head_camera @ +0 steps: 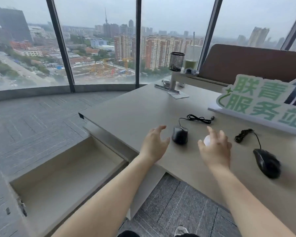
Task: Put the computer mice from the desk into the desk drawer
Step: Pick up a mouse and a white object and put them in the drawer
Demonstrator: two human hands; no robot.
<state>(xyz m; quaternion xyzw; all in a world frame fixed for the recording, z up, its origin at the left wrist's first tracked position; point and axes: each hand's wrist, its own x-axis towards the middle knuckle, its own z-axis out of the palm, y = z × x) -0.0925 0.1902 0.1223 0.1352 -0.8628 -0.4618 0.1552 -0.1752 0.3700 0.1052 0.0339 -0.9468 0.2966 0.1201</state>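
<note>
A black wired mouse (180,135) lies on the grey desk (135,106), its cable coiled behind it. A second black wired mouse (266,163) rests further right near the front edge. A white mouse (206,140) is mostly hidden under my right hand (214,147), whose fingers are spread over it; contact cannot be told. My left hand (155,144) hovers open just left of the first black mouse, fingers apart and holding nothing. The desk drawer (61,178) is pulled out at the lower left and has nothing in it.
A green-and-white sign board (260,103) lies on the desk's right side. A black mesh pen cup (176,61), a cup of green drink (191,60) and a brown partition (246,64) stand at the back. Floor-to-ceiling windows lie beyond.
</note>
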